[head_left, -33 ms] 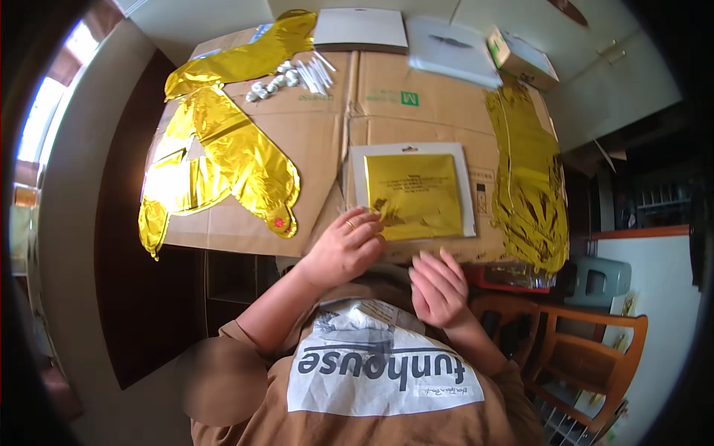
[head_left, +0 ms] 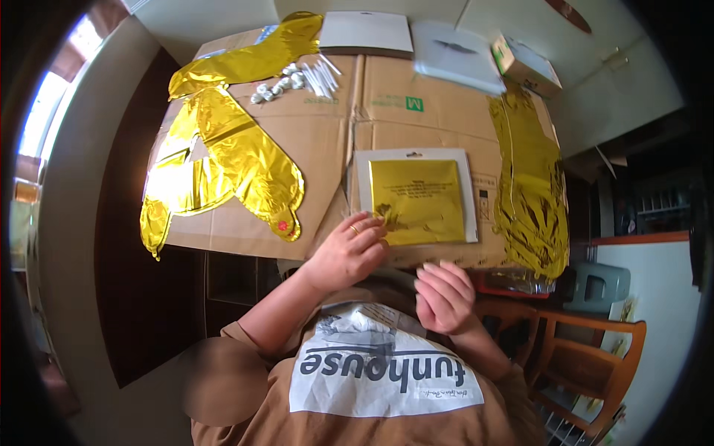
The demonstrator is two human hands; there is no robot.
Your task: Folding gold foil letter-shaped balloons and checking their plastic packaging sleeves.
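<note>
head view: a flattened cardboard sheet [head_left: 409, 130], brown and matte with a creased seam up its middle, carries several sheets of gold foil. on the left lies a forked foil shape [head_left: 249, 149], glossy and wrinkled, with rounded ends and a red dot; above it, a long foil strip [head_left: 245, 65] curves toward the back. along the right, a darker foil piece [head_left: 528, 186] is crumpled all down its length. at the near middle sits the packet [head_left: 413, 197], a folded gold square over a white backing card with a hanging slot. smaller still, white sticks [head_left: 320, 78] lie beside silvery lumps [head_left: 279, 85].

pale cabinets [head_left: 520, 22] stand behind; a wooden chair [head_left: 587, 357] and a grey-green stool [head_left: 599, 286] are at the right. a white box [head_left: 366, 32] rests at the back edge.

the forked foil's tip reaches past the near edge. broad brown cardboard shows between that foil and the packet, a narrower strip on the packet's right. the left hand [head_left: 348, 249] has bent fingers at the packet's near left corner (whether they grip it, i cannot tell). the right hand [head_left: 445, 297], loosely curved, holds nothing visible, just off the near edge.
</note>
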